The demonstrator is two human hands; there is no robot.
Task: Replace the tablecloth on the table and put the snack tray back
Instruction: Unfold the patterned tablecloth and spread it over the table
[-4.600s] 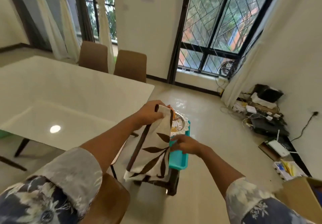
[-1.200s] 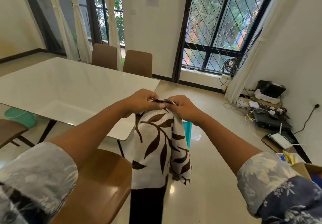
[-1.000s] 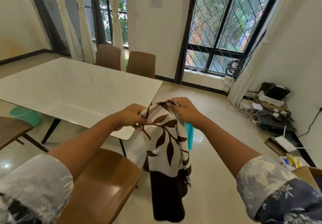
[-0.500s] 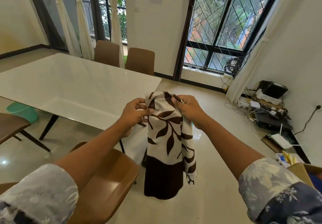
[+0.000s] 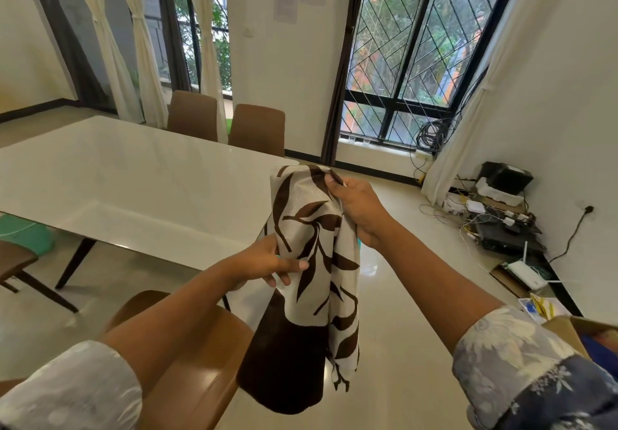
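Brown-leafed tablecloth point(image 5: 312, 225) — 1 — gripped by left hand point(image 5: 267, 264) and right hand point(image 5: 360, 210) near 1 table point(image 5: 133, 178).

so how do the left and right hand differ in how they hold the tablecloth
The right hand is higher, gripping the tablecloth near its top fold; the left hand is lower, holding its left edge. The right hand is on the cloth's right side, the left hand on its left. Both grip the same hanging cloth.
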